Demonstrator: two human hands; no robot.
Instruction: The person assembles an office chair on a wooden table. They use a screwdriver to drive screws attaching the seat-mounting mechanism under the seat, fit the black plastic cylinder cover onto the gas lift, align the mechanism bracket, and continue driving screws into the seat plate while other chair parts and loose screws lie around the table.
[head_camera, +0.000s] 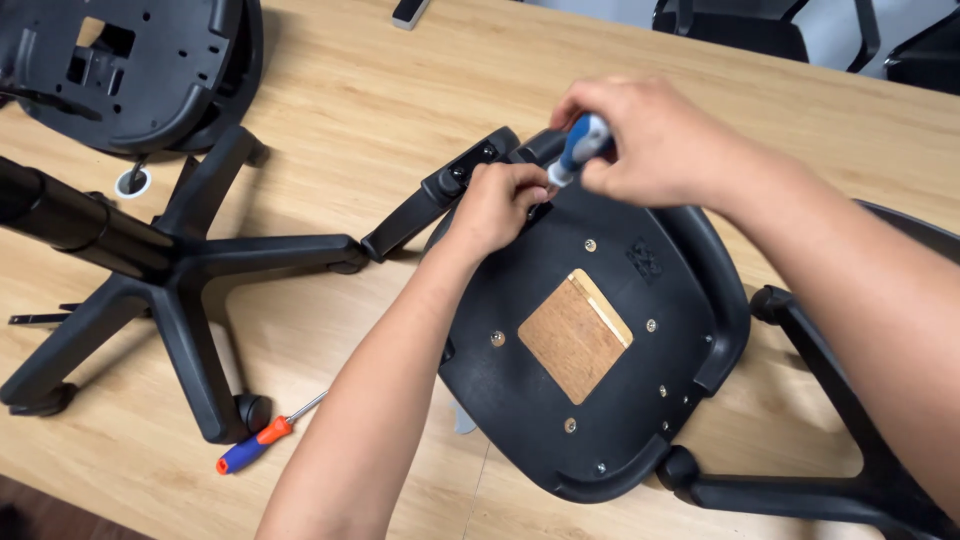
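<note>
A person worked at a light wooden table (380, 90), seen from above, with both bare forearms reaching away from the camera. The right hand (650, 125) came in from the right edge, wrist bent downward, its fingers closed round the blue and white handle of a screwdriver (583, 143) held nearly upright and tilted slightly left. The tip was hidden behind the fingers. The left hand (500, 205) reached up from the bottom of the view, its fingertips pinched together right at the lower end of that screwdriver; whether it gripped a screw or only steadied the tool could not be told. Both hands met at the far edge of an upturned black chair seat (600, 340), which lay on the table with a brown wooden patch (572, 340) showing in its middle. A black armrest (440, 195) joined the seat just left of the hands. Further left lay a five-legged chair base (180, 270), and near it a second screwdriver (262, 440) with an orange and blue handle, untouched. Another black seat shell (130, 65) lay in the far left corner.
</note>
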